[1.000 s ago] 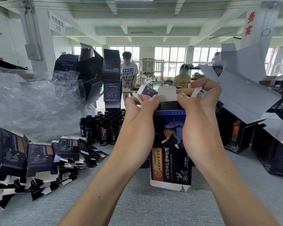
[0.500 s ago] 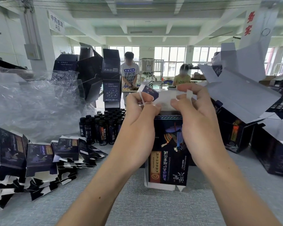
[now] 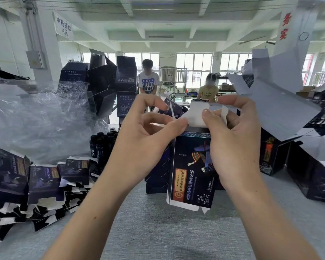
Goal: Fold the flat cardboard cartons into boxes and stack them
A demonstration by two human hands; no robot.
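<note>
You hold the dark blue printed cardboard carton (image 3: 191, 169) upright in the middle of the scene, lifted just above the grey felt-covered table (image 3: 167, 231), its print upside down and its lower flaps hanging open. Your left hand (image 3: 144, 139) curls at the carton's top left, thumb and forefinger pinching the edge of the white top flap (image 3: 195, 117). Your right hand (image 3: 231, 139) grips the top right, thumb pressed on that same flap, fingers wrapped behind. At near left lies a pile of flat dark cartons (image 3: 41, 181); beyond it stand small dark bottles (image 3: 103, 145) and crumpled clear plastic wrap (image 3: 36, 119). Larger open dark boxes (image 3: 281, 117) stand at right.
</note>
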